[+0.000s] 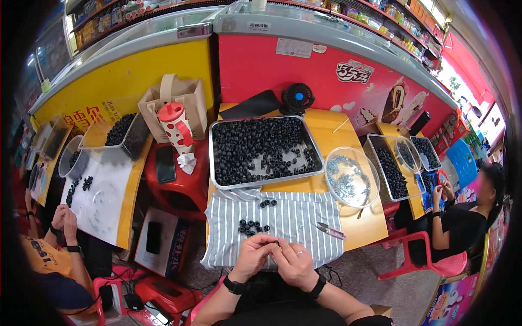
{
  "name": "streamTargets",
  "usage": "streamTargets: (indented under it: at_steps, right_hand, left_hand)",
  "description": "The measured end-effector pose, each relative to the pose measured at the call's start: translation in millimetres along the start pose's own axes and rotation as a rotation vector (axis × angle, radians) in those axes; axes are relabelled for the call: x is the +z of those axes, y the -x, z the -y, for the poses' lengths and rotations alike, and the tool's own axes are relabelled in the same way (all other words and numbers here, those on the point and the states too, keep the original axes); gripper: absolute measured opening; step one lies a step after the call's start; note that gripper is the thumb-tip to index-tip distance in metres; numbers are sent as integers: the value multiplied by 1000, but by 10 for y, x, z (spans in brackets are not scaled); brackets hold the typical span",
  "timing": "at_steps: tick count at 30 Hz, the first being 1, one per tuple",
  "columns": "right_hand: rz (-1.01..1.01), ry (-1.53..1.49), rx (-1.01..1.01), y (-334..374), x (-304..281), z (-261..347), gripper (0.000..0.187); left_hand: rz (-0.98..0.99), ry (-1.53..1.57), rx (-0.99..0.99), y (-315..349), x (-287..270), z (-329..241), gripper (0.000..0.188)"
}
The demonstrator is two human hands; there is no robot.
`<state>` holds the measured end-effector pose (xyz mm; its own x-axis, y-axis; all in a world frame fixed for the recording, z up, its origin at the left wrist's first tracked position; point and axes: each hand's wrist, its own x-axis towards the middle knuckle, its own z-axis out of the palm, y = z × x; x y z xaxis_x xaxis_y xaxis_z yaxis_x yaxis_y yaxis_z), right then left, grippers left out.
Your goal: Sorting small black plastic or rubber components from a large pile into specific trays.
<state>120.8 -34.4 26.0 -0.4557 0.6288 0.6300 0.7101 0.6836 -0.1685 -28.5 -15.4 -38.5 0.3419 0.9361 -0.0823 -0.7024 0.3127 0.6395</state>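
My left hand (254, 256) and my right hand (295, 265) meet over the front of a grey-and-white striped cloth (304, 209). Their fingertips pinch together around a small black part (276, 242), which the fingers mostly cover. Just beyond, a loose group of small black round parts (251, 225) lies on the cloth, and a few more (268, 203) sit farther back. To the right of my hands rests a pair of small snips (330, 230). A metal tray (266, 185) full of the same black parts stands behind the cloth.
Right of the tray is a clear round dish (375, 187) of tiny translucent pieces. A black fan (297, 99) stands behind. On a red stool (179, 191) at left are a dotted tumbler (175, 126), phone (166, 164) and paper bag (190, 103). Other people (457, 217) work at side tables.
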Motion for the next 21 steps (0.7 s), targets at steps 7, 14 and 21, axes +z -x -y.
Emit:
streamTargets:
  at_steps: [7,14,21]
  right_hand:
    - [-9,-79,45,8,29,-13,32]
    - [-55,-157,75,-135,128,65,34]
    - [-21,-377,431,-425,-72,-199,21]
  left_hand:
    - [52,-39,47,-18,2,30,17]
    - [1,117,28,2,12,-63,17]
    - [39,227,-6,0,-53,-31,18]
